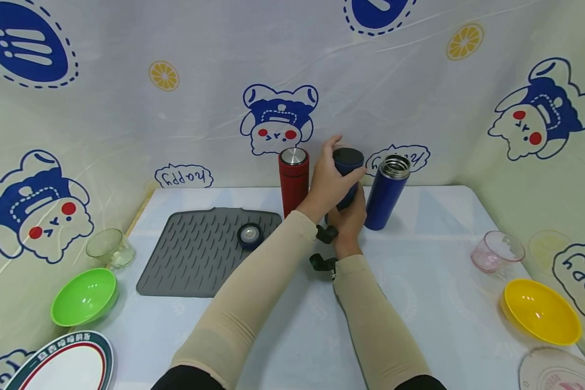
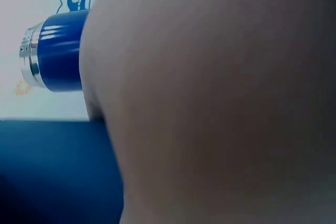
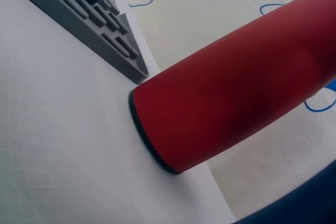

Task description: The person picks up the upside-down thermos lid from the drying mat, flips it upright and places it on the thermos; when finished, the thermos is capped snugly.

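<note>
Both hands are on a dark blue flask (image 1: 347, 169) whose round black end faces up. My left hand (image 1: 332, 181) holds its upper part, thumb across the near side. Lower down, my right hand (image 1: 349, 219) grips the same flask; the fingers cover much of its lower part. Just right of the hands stands a blue flask (image 1: 388, 195) with a bare steel neck, also seen in the left wrist view. A red flask (image 1: 294, 179) with a steel top stands close on the left and fills much of the right wrist view.
A grey ridged mat (image 1: 190, 254) lies left, bearing a dark blue lid (image 1: 250, 235). At the left edge are a clear glass (image 1: 109, 248), a green bowl (image 1: 85, 298) and a plate (image 1: 68, 365). A pink glass (image 1: 497, 252) and yellow bowl (image 1: 541, 311) stand right.
</note>
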